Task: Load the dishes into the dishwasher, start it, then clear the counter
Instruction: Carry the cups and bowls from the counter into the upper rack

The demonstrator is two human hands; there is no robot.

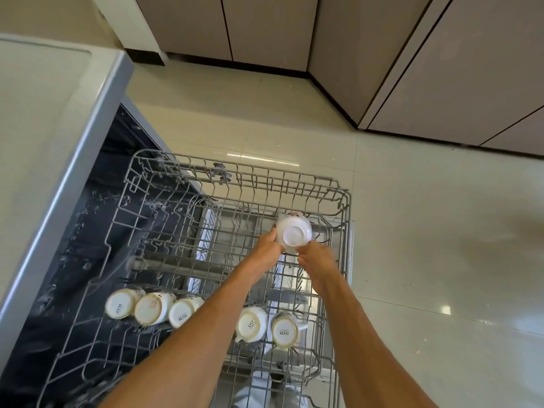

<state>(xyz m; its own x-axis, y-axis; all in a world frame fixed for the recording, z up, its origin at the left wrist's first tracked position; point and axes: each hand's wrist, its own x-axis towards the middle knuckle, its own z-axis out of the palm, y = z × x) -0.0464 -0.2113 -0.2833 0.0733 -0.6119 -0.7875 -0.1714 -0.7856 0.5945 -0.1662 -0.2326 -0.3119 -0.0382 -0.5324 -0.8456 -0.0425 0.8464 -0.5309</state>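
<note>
Both arms reached out over the pulled-out wire rack [345,201] of the dishwasher [88,231], and the two hands met at its far right corner. There they held a white bowl [294,234], turned bottom-up with its foot ring facing me and a bit of coloured pattern showing at its far rim. The left hand [266,245] had its fingers curled round the bowl's left side; the right hand [316,256] gripped the near right edge. Whether the bowl already touched the wires I could not tell. Along the near side of the rack five white cups [153,308] lay tipped over in a row, bases towards me, three left of the arms and two between them. The pale worktop [38,113] ran along the left above the machine, with glossy floor tiles [426,231] beyond.
</note>
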